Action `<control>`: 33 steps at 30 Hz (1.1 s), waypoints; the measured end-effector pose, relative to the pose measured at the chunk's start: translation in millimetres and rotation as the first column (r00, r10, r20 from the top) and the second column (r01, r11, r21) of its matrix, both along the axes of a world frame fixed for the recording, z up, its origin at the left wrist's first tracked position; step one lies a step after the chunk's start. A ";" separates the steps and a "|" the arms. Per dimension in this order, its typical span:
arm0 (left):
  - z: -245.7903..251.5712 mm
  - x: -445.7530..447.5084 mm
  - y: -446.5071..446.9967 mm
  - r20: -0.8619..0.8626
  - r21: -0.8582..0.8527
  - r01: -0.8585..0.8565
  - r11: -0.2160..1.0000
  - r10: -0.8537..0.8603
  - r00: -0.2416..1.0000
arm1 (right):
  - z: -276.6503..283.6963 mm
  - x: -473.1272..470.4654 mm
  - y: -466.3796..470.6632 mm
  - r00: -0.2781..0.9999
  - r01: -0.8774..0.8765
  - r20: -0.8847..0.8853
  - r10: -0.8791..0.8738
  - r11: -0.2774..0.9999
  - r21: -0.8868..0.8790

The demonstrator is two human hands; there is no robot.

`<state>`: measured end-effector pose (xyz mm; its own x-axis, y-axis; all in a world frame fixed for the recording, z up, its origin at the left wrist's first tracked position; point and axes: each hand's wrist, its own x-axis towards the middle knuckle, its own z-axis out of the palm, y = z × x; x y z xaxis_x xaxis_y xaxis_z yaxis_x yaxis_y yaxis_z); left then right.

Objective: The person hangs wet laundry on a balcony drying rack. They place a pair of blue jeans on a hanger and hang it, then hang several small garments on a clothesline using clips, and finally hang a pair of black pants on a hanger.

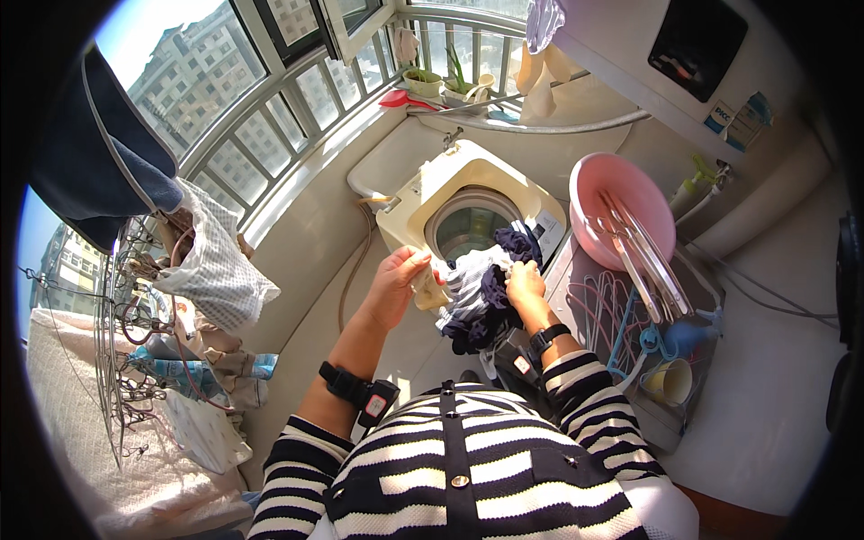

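Note:
My left hand (399,278) pinches a small cream cloth (432,291) between thumb and fingers, left of a laundry bundle. Curled into the bundle's right side, my right hand (526,285) grips a bit of white fabric; its fingertips are partly hidden. The bundle has a white-and-grey striped garment (469,278) and dark navy clothing (518,244). It hangs at the front edge of a cream top-loading washing machine (405,219). Behind the clothes, the round tub opening (466,229) shows a greyish interior. Folds hide what supports the bundle's lower part.
To the right, a pink basin (586,202) holds metal clothes hangers (638,260). Wire hangers (594,317) and a yellow cup (667,382) lie below it. A white sink (385,152) stands behind the machine. Hanging laundry (216,263) crowds the left beside the windows.

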<state>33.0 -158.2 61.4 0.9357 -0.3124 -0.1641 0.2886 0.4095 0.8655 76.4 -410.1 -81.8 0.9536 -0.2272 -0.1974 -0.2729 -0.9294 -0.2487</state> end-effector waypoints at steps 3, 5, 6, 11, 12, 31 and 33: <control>-0.9 3.9 -7.6 -0.016 0.008 -0.007 1.000 0.007 1.000 | -6.5 6.2 -14.3 1.000 -0.005 -0.008 0.006 0.994 0.108; -2.8 8.6 -12.9 -0.019 0.006 -0.006 1.000 0.006 1.000 | -4.4 10.3 -27.5 0.999 0.007 0.034 -0.014 0.980 0.199; -4.5 11.0 -16.6 -0.019 0.003 -0.009 1.000 0.009 1.000 | -1.2 12.9 -35.8 0.998 -0.004 0.059 -0.015 0.952 0.305; -14.0 29.7 -33.2 -0.057 -0.060 0.096 0.994 -0.099 0.993 | 26.1 23.4 -64.7 0.970 0.212 -0.136 -0.203 0.424 0.881; -16.6 33.9 -39.5 -0.075 -0.053 0.091 0.994 -0.095 0.993 | 34.5 22.2 -67.9 0.987 0.103 -0.070 -0.142 0.242 0.965; 6.3 152.6 -104.3 -0.012 -0.169 0.227 0.959 -0.233 0.973 | 169.1 37.0 27.3 0.952 -0.164 0.171 -0.254 0.046 0.985; 11.0 169.1 -94.9 -0.011 -0.153 0.245 0.957 -0.249 0.968 | 179.6 51.7 32.8 0.954 -0.174 0.182 -0.239 0.053 0.983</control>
